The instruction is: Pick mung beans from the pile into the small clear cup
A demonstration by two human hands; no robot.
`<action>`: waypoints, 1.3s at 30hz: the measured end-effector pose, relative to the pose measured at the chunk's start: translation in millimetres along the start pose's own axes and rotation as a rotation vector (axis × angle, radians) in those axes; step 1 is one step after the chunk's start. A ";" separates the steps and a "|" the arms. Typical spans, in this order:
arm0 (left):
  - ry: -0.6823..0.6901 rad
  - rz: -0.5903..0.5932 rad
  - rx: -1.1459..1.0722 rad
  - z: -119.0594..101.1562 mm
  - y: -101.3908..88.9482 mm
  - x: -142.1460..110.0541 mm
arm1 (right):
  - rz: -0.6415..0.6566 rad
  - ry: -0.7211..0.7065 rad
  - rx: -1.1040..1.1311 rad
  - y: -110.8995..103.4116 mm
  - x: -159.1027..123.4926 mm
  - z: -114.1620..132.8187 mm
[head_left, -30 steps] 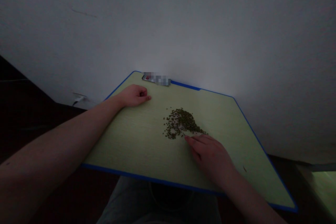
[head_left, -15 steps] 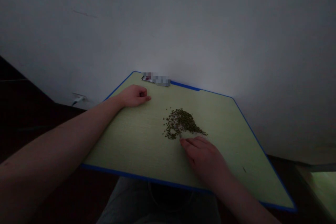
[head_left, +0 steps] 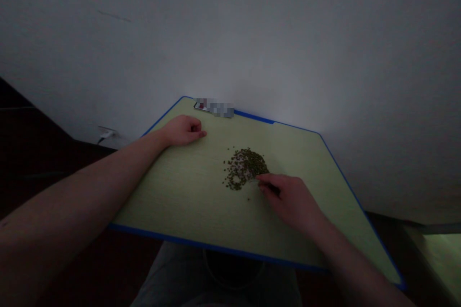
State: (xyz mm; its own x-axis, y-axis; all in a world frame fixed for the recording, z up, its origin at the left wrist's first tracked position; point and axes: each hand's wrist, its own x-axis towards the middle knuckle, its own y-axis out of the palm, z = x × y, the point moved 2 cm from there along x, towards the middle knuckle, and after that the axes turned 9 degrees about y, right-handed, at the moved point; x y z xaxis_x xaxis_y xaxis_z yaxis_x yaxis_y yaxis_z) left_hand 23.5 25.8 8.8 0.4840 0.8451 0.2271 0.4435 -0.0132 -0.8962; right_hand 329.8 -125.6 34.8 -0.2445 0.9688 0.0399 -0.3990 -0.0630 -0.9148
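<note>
**A:** Left hand (head_left: 183, 131)?

**B:** Curled loosely, resting empty on the green bench (head_left: 173, 201), well apart from the mung beans (head_left: 245, 168).

**A:** Right hand (head_left: 288, 201)?

**B:** Narrowed, just beside the beans; anything held, impossible to tell.

**A:** Beans?

**B:** Heaped mid-bench, between both hands.

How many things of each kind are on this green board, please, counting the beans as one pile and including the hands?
Pile of small dark green beans: 1
Blurred flat device: 1
Hands (left hand, right hand): 2
Total: 4
</note>
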 end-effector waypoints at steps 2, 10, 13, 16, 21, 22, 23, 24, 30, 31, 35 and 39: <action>0.000 0.004 0.004 0.2 0.6 0.6 | 0.020 -0.012 0.025 -0.8 2.1 -0.8; 0.012 0.000 -0.017 3.9 1.5 0.7 | 0.036 -0.049 0.047 0.5 -0.4 0.7; 0.005 -0.003 -0.018 3.9 1.4 0.7 | 0.039 -0.020 0.069 -0.6 -0.6 -0.7; 0.006 -0.009 -0.018 2.7 1.5 0.7 | 0.034 0.026 0.046 -1.7 2.0 -3.3; 0.002 -0.004 -0.033 -0.3 1.0 0.2 | 0.035 0.025 -0.009 -1.8 9.5 -3.0; 0.001 -0.005 -0.034 -0.7 0.7 0.1 | 0.041 0.023 -0.008 -2.1 10.6 -2.3; -0.001 -0.004 -0.033 -0.8 0.4 0.1 | 0.042 0.022 -0.007 -2.8 11.2 -1.5; -0.002 -0.002 -0.032 -0.7 0.3 0.1 | 0.043 0.023 -0.007 -3.7 11.1 -0.9; 0.002 -0.008 -0.023 1.5 0.9 0.8 | 0.059 0.024 0.027 -6.2 -1.6 -1.7; 0.004 -0.008 -0.023 1.4 1.0 0.8 | 0.066 0.015 0.041 -5.1 -3.8 -1.9; 0.004 0.004 -0.012 -0.1 0.9 0.6 | 0.056 0.001 0.052 -0.4 -6.0 -1.1; 0.007 0.004 -0.015 1.1 1.3 1.0 | 0.038 0.053 0.065 0.0 -1.6 -3.5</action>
State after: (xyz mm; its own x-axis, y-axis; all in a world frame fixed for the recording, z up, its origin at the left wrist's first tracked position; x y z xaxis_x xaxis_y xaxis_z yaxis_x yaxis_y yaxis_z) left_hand 23.8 27.1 7.4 0.4911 0.8410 0.2268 0.4531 -0.0243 -0.8911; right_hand 333.3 -126.2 33.3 -0.2146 0.9766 -0.0175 -0.4472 -0.1141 -0.8871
